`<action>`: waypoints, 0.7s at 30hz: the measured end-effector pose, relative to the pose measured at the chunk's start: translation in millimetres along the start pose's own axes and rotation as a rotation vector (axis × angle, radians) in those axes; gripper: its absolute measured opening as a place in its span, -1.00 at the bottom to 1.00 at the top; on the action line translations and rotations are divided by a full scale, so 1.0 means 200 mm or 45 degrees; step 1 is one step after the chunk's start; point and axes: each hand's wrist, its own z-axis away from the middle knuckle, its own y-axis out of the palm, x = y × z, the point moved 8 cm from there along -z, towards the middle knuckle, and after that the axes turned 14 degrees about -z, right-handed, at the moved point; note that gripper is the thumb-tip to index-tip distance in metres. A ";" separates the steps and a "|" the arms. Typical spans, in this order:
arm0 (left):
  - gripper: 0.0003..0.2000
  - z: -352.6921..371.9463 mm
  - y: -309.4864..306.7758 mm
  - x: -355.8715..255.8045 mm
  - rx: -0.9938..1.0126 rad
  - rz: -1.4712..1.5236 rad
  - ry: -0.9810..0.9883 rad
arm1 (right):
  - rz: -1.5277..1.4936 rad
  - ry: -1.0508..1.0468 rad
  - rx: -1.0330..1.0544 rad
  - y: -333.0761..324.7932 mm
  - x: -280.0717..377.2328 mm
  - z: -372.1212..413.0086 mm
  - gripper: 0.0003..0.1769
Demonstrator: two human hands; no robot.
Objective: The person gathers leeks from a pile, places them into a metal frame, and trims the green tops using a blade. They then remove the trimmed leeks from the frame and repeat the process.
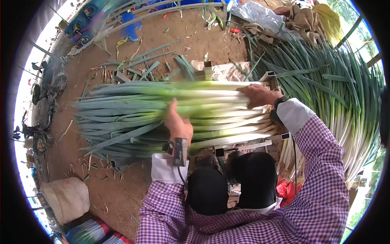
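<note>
A thick layer of long green onions (134, 118) lies across a low metal frame (243, 145), leaves to the left and white root ends to the right. My right hand (262, 96) is closed around white stalks near the roots at the upper right of the pile. Midway along the pile, my left hand (179, 125) curls round stalks where green turns white, its thumb pointing up. Its other fingers are partly hidden. The stalks between both hands are smeared by motion.
A big heap of green onions (325, 89) lies at the right. Plastic sheets and sacks (268, 18) are piled behind it. Loose leaves (146, 61) litter the dirt floor. A whitish sack (66, 199) sits at the lower left, and a red bag (287, 190) lies beside my knees.
</note>
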 end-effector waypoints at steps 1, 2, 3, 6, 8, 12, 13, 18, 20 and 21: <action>-0.54 0.00 0.02 0.04 0.040 -0.030 -0.023 | -0.004 0.006 0.043 0.00 -0.04 -0.01 -0.08; -0.52 0.00 0.06 0.08 0.084 -0.060 -0.048 | 0.023 0.036 0.043 0.00 -0.08 -0.01 -0.09; -0.43 0.00 0.08 0.13 0.128 -0.084 -0.091 | 0.051 0.068 0.042 -0.02 -0.10 0.00 -0.09; -0.41 -0.07 0.07 0.20 0.217 -0.069 -0.253 | 0.047 0.043 -0.017 -0.02 -0.13 -0.01 -0.11; -0.44 -0.06 0.05 0.20 0.296 -0.177 -0.245 | 0.099 0.074 -0.062 0.00 -0.17 -0.03 -0.20; -0.51 0.11 -0.04 0.20 0.588 -0.572 -0.443 | 0.087 0.170 -0.112 0.04 -0.24 -0.05 -0.27; -0.53 0.21 -0.02 0.15 0.683 -0.710 -0.483 | 0.092 0.167 -0.132 0.07 -0.30 -0.07 -0.25; -0.51 0.32 0.34 -0.45 0.475 -2.039 1.484 | 0.094 0.200 -0.206 0.06 -0.31 -0.07 -0.51; -0.47 0.27 0.43 -0.53 0.341 -2.361 1.926 | 0.061 0.160 -0.260 0.05 -0.28 -0.05 -0.52; -0.45 0.17 0.42 -0.53 0.322 -2.497 1.991 | 0.040 0.138 -0.287 0.05 -0.27 -0.04 -0.52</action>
